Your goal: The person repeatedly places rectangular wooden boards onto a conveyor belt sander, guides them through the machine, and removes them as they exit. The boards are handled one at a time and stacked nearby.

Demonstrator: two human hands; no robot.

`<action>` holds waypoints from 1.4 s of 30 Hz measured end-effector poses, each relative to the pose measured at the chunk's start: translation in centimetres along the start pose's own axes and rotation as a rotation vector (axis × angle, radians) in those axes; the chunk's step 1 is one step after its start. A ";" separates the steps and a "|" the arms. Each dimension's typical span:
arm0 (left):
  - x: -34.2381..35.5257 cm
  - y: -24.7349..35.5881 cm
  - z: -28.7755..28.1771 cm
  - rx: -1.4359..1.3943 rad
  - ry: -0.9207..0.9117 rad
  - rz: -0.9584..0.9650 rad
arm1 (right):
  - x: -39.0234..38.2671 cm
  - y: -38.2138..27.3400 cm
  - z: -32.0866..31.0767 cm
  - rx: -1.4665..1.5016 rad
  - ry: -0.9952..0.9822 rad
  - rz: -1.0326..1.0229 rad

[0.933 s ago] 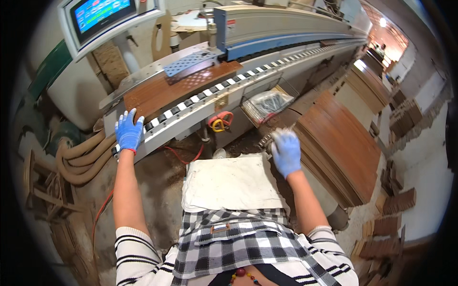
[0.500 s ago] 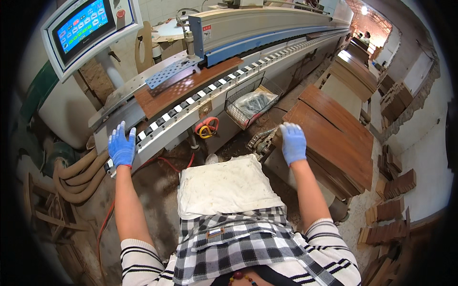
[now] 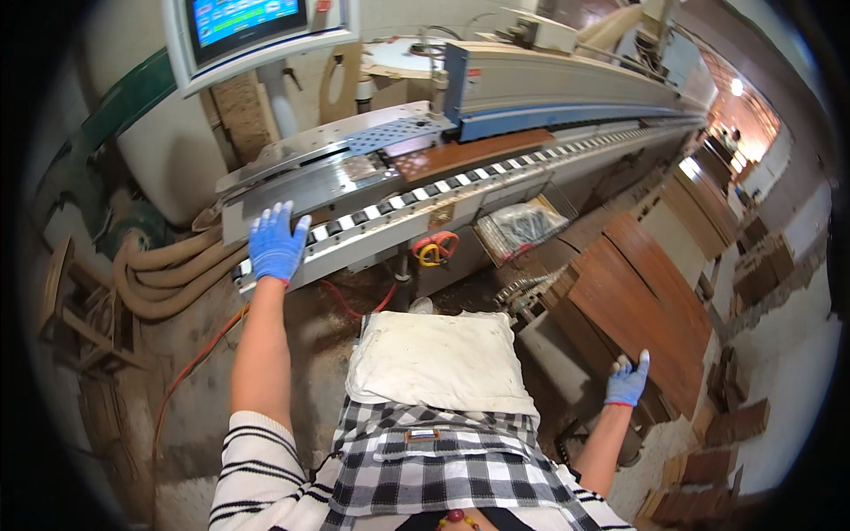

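My left hand, in a blue glove with pale fingertips, lies with fingers spread on the near end of the machine's roller rail. It holds nothing. A brown board lies on the rail farther right, partly under the machine's blue-edged beam. On the right, my gloved right hand is at the near edge of a stack of brown boards. Its fingers are apart and slightly bent; whether they touch the top board is hard to tell.
A control screen stands at upper left. Below the rail hang a wire basket with a plastic bag and rolls of red and yellow tape. Thick hoses curve at left. More board stacks stand behind at right.
The board on the machine has slid farther along the rail, away from my left hand. My right hand has moved from the stack's far-left corner to its near edge. The view has turned.
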State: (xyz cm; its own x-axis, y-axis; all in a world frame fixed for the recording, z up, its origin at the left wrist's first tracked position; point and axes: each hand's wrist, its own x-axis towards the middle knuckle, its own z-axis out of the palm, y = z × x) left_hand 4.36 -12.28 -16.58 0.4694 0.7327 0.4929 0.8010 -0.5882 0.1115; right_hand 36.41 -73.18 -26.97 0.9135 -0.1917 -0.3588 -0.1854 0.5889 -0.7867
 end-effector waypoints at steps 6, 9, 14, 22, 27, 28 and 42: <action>-0.1 0.3 -0.6 -0.007 -0.036 -0.025 | -6.3 0.2 0.3 -0.051 -0.298 0.242; -0.5 -0.1 -0.4 -0.001 -0.006 -0.021 | -7.2 -0.4 -1.2 0.131 -0.204 0.129; -0.8 -0.7 -0.5 -0.089 -0.027 0.011 | -7.0 -0.3 -1.6 0.043 -0.268 -0.001; -6.6 3.1 -5.6 -0.497 0.055 0.337 | -14.0 6.5 12.7 -0.022 -0.663 0.301; -9.8 2.7 -8.5 -0.243 -0.052 0.475 | -17.8 13.8 22.6 -0.176 -0.988 0.535; -10.1 1.8 -8.5 -0.166 -0.057 0.468 | -18.5 15.2 24.1 -0.218 -1.018 0.577; -4.1 -7.7 -5.1 -0.107 -0.165 -0.092 | -21.3 15.2 25.2 -0.534 -1.385 0.429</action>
State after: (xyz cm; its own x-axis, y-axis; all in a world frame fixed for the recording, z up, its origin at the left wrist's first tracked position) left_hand -5.59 -12.46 -15.07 0.4574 0.8259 0.3296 0.8035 -0.5427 0.2447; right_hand 23.29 -40.38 -18.61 0.3128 0.9442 -0.1031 -0.3405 0.0101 -0.9402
